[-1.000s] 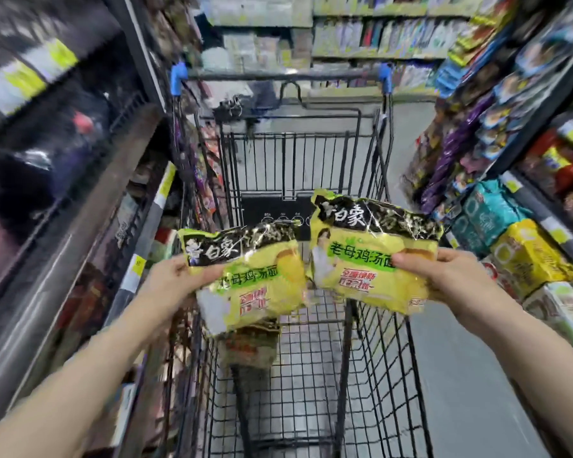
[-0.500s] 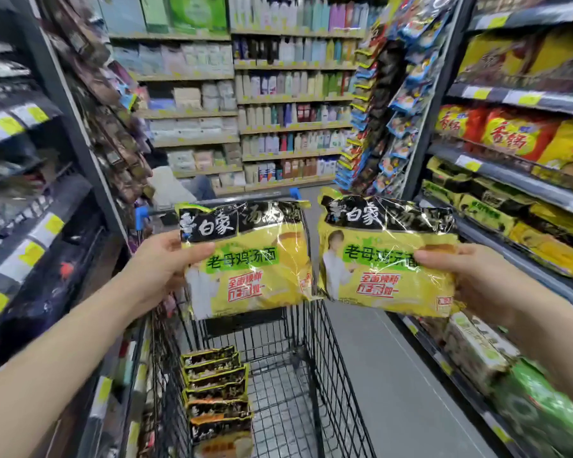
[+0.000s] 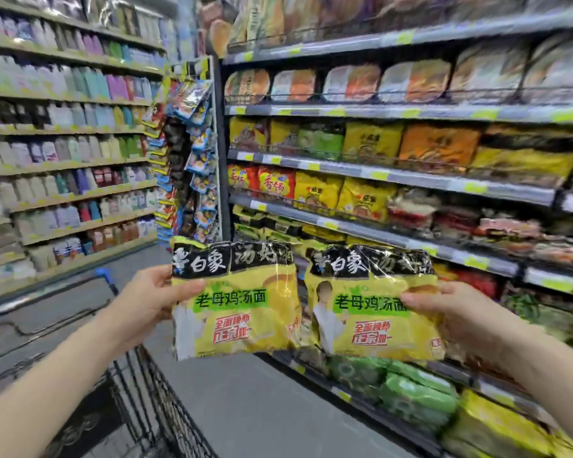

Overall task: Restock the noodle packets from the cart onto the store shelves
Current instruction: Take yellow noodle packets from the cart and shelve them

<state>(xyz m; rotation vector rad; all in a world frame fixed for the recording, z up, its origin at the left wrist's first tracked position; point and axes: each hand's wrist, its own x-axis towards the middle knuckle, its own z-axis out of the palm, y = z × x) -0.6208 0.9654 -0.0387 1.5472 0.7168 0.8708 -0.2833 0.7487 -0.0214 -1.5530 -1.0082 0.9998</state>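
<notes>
My left hand (image 3: 146, 302) is gripping one yellow noodle packet (image 3: 235, 299) and my right hand (image 3: 460, 312) another (image 3: 371, 305), side by side above the aisle floor (image 3: 262, 408), the cart (image 3: 139, 391) sitting lower left, blurred noodle shelves (image 3: 394, 180) probably stocked to the right.

Single head-worn wide-angle view; faced forward and slightly down along aisle, close over both forearms, toward right-hand shelves (image 3: 394, 180).

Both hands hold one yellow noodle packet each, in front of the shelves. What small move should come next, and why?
Probably carry the right packet, gripped by the right hand, toward the shelf row just behind, where similar black-and-yellow packs seem to lie. The left hand holds the left packet.
</notes>
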